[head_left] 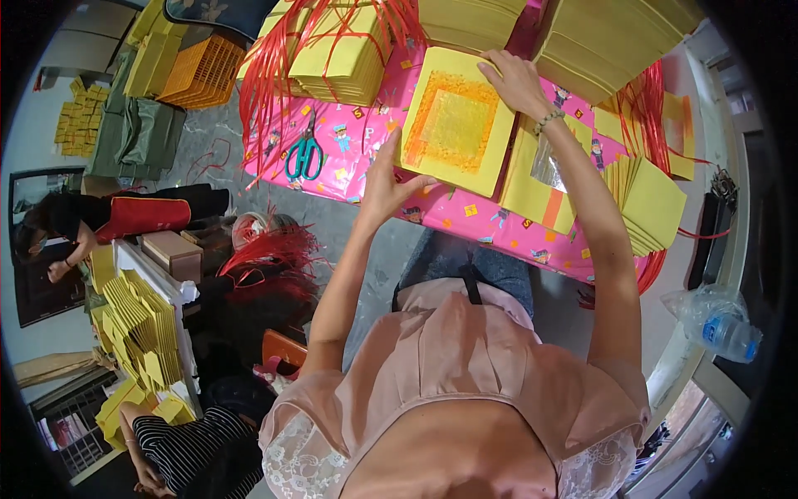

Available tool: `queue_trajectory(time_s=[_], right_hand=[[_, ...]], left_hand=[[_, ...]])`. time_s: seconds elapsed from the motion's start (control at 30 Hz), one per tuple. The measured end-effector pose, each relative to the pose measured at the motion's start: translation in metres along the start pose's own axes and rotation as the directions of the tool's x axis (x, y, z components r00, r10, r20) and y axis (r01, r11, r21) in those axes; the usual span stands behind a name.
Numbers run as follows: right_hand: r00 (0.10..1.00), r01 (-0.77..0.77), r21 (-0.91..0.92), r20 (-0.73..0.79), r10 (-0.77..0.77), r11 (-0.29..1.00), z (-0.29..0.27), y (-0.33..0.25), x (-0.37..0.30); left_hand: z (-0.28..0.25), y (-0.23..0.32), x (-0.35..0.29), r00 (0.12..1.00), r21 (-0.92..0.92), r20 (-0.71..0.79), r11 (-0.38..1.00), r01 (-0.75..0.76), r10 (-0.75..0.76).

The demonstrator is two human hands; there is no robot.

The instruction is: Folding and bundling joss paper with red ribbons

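A yellow paper stack (pixel 455 125) lies on the pink patterned tablecloth (pixel 349 179) in front of me. Its top sheet carries an orange-bordered block with a gold square. My left hand (pixel 389 185) is open at the stack's near left corner, fingers along the left edge and thumb spread along the near edge. Across the far right corner rests my right hand (pixel 514 81), its fingers stretched out over the paper's edge. Beside the stack on the right, partly under my right forearm, is another yellow sheet with a silver patch (pixel 549 166).
Teal-handled scissors (pixel 306 156) lie left. Red-tied yellow paper bundles (pixel 341 54) and red strips (pixel 283 58) stand behind, with taller stacks (pixel 615 41) at right. Fanned yellow paper (pixel 644 204) sits at the right edge. Two other people (pixel 150 212) are at left.
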State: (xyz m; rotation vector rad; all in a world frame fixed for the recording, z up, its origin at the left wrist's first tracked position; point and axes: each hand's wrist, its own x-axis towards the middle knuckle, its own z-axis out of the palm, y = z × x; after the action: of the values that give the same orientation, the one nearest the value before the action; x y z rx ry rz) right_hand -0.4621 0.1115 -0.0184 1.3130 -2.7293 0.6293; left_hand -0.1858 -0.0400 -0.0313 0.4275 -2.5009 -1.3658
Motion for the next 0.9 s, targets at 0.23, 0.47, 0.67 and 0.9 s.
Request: queue_trajectory(time_s=[0.23, 0.47, 0.67, 0.9], right_hand=[[0.998, 0.01, 0.103, -0.061, -0.004, 0.995, 0.003, 0.004, 0.006], [0.99, 0.142, 0.102, -0.012, -0.141, 0.985, 0.001, -0.018, 0.017], [0.997, 0.074, 0.116, 0.011, -0.076, 0.991, 0.008, -0.023, 0.026], [0.993, 0.06, 0.177, 0.093, -0.078, 0.982, 0.018, -0.027, 0.037]], left_hand=[[-0.005, 0.006, 0.002, 0.998, 0.041, 0.004, 0.998, -0.055, 0.055], [-0.002, -0.005, -0.002, 0.998, 0.058, -0.025, 0.996, -0.062, 0.064], [-0.002, -0.001, 0.0, 0.997, 0.051, -0.017, 0.996, -0.07, 0.071], [-0.003, -0.005, 0.001, 0.998, 0.029, -0.012, 0.998, -0.061, 0.061]])
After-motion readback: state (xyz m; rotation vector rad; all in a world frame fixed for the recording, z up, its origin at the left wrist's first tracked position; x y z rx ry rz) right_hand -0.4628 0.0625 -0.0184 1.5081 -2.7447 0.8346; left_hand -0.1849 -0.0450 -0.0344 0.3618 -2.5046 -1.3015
